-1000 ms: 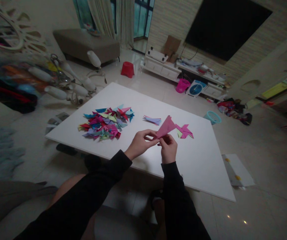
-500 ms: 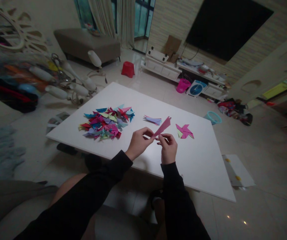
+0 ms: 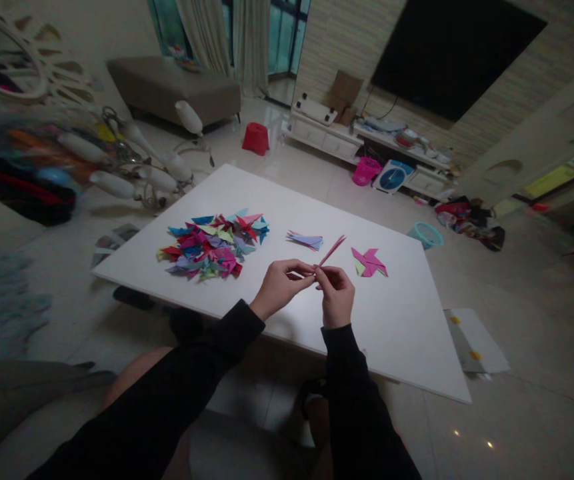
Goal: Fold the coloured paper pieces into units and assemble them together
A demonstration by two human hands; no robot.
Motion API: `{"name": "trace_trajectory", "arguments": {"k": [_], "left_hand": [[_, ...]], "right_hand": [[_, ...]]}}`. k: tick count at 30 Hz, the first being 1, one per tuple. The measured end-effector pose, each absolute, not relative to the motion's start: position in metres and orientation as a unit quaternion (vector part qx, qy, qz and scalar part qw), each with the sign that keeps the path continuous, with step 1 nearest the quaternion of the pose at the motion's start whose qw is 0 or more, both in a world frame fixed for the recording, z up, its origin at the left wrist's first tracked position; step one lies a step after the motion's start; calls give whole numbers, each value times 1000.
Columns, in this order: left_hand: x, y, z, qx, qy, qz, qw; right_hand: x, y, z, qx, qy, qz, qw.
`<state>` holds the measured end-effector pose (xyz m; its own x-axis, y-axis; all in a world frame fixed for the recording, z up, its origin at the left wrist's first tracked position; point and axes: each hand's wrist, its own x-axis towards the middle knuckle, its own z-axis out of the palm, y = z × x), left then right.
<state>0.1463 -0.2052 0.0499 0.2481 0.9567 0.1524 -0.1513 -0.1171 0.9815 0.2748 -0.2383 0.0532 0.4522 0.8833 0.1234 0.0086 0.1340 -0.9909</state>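
Note:
Between the fingertips of my left hand (image 3: pixel 283 285) and my right hand (image 3: pixel 335 293) is a folded pink paper (image 3: pixel 333 251), seen nearly edge-on and pointing up to the right. Both hands pinch its lower end; my fingers hide that part. Just beyond them lies a small bundle of folded paper (image 3: pixel 307 241), pale blue on top with pink edges. A magenta and pale green paper pinwheel (image 3: pixel 369 263) rests flat to the right of my right hand. Left of my left hand spreads a heap of folded paper pieces (image 3: pixel 211 247) in many colours.
All the paper is on a white table (image 3: pixel 397 327). A red stool (image 3: pixel 255 139), a pink bin (image 3: pixel 365 171) and a light blue basket (image 3: pixel 425 235) stand on the floor beyond. At the left a lamp with white shades (image 3: pixel 157 179) reaches close to the table edge.
The pink paper has turned from showing its broad face to nearly edge-on. My left fingertips have shifted slightly right, closer to my right fingertips.

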Motion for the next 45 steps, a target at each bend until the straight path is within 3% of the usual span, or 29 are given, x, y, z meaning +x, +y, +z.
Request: {"name": "trace_trajectory", "arguments": {"k": [6,23,32,45], "left_hand": [[148,-203,49,486,340,499,632],[146,-200,50,458,342,512,641],[150,-199,42,366,300,482,738],[148,-200,43,432,363,502,656]], "right_hand": [[275,-239,54,-567,-400,326,642],[281,-237,43,-568,-379,333,651],[282,-234,37,-561,-347,348,666],[279,-238,46,-569,-393,316,650]]}}
